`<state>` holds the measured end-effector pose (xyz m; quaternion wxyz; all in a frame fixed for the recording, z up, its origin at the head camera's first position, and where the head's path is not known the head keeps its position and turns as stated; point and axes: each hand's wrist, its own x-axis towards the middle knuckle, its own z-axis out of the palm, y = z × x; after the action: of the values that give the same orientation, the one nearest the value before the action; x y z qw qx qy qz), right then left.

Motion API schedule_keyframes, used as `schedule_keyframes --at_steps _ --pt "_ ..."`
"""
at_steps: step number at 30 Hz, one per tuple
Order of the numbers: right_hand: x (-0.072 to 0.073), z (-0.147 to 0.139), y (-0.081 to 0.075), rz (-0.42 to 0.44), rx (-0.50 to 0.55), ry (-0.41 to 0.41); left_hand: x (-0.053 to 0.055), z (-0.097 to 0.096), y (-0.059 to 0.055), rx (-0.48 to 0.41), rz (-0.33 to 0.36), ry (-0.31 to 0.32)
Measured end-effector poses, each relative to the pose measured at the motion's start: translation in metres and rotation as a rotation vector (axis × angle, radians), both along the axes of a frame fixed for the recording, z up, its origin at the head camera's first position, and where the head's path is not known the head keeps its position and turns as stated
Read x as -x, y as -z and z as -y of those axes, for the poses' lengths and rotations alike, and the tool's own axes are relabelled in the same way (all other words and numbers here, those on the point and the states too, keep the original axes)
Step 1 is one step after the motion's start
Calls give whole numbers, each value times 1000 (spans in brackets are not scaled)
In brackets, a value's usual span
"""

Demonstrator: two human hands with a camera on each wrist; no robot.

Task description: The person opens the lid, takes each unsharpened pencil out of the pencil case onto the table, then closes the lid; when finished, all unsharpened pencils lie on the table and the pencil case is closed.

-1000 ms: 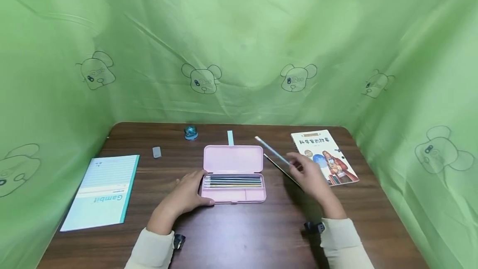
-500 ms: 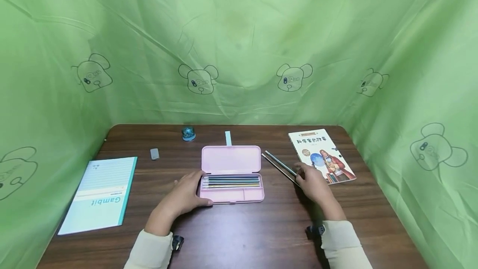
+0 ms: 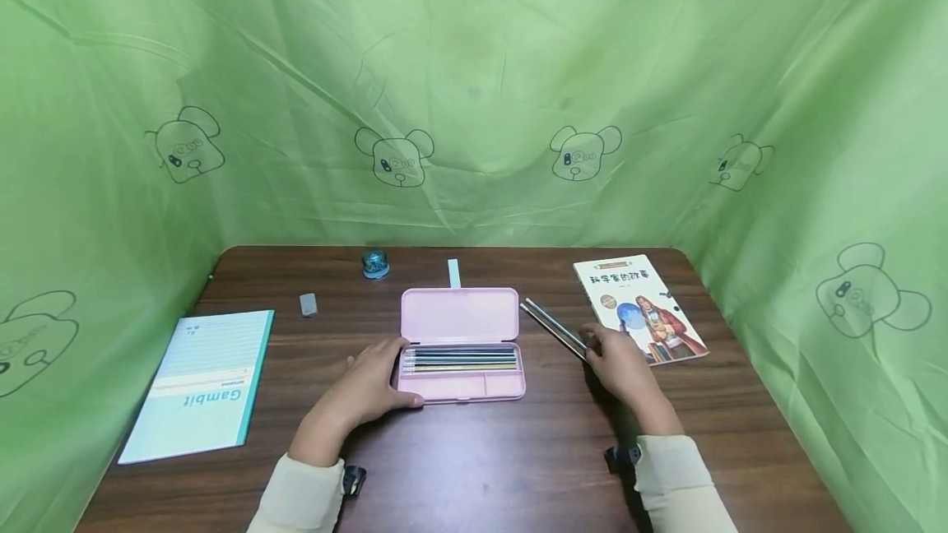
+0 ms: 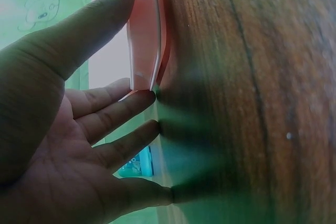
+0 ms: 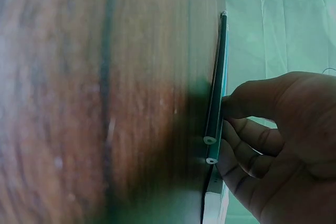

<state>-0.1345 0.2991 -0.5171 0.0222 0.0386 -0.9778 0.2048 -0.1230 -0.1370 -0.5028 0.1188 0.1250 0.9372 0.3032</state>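
An open pink pencil case point(image 3: 448, 387) lies in the middle of the table, with several pencils point(image 3: 462, 359) lengthwise in its back compartment. My left hand point(image 3: 363, 385) rests at its left end, thumb on the front edge. Fingers spread fairly straight, some touching the end wall in the left wrist view. To the right, two pencils lie nearly side by side on the table: a dark pencil point(image 5: 216, 87) and a light-blue pencil point(image 3: 555, 322). My right hand point(image 3: 624, 362) pinches the light-blue one near its close end, between thumb and fingertips. Its fingers partly hide both pencils' ends in the head view.
A picture book point(image 3: 618, 274) lies right beside the right hand. Behind the case is a pale blue strip point(image 3: 454, 273), with a blue pencil sharpener point(image 3: 375, 265) to its left. A grey eraser point(image 3: 308, 304) and a notebook point(image 3: 200, 385) lie at the left. Green cloth point(image 3: 474, 105) surrounds the table.
My right hand has lowered the light-blue pencil onto the table beside the dark one, and the gap between them has narrowed. The left hand stays at the case.
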Motion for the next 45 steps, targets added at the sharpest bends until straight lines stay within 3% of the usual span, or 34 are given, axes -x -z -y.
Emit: schedule_keyframes --at_steps 9,15,22,26,32,45 --pt "1 2 -3 16 7 5 0 -2 -2 -4 -5 1" --pt "2 16 -10 -30 26 -3 0 -1 -2 -5 -12 3" --pt "6 57 -26 -85 76 -112 1 -1 -1 -5 -23 8" --pt "5 84 -32 -42 110 -182 1 -1 -1 -10 -23 4" --pt "5 116 -23 31 89 -284 0 -2 0 -10 -21 2" --pt "4 128 -19 19 -37 -358 1 0 4 -5 -18 -5"
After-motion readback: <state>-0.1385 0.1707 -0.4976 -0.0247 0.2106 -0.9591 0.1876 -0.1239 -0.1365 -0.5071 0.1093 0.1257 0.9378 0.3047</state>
